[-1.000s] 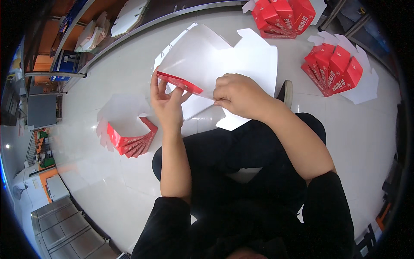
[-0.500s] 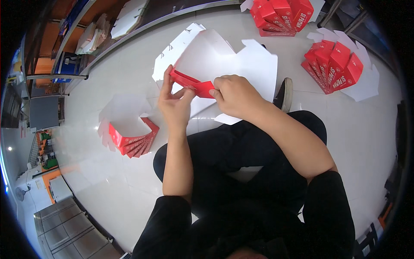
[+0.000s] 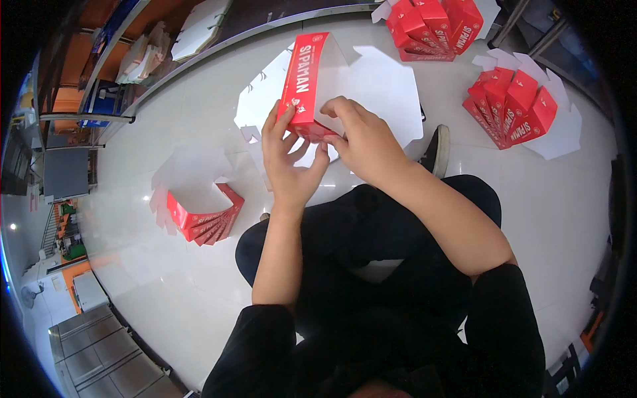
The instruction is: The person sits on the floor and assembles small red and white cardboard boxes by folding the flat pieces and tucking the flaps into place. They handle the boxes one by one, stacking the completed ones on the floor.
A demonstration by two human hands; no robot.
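Observation:
A part-folded cardboard box (image 3: pixel 306 73), red outside and white inside, is held up in front of my crossed legs. Its long red side with white lettering faces me, and a broad white flap spreads out to the right. My left hand (image 3: pixel 292 156) grips the near left corner, fingers on the red side and thumb beneath. At the near right corner, my right hand (image 3: pixel 368 139) pinches the red end panel, its thumb low and its fingers curled over the inner side. Flat white cardboard blanks (image 3: pixel 260 106) with slots lie on the floor under and left of the box.
Nested red boxes (image 3: pixel 211 222) sit on the tiled floor at left. Two more stacks stand at the far right, one nearer (image 3: pixel 514 113) and one farther (image 3: pixel 431 33). A metal shelf (image 3: pixel 265 24) runs along the back. My dark shoe (image 3: pixel 434 151) is beside the box.
The box has turned so that its long lettered side now shows, rising away from me. My left hand has shifted slightly right, and my right fingers have loosened from a tight grip.

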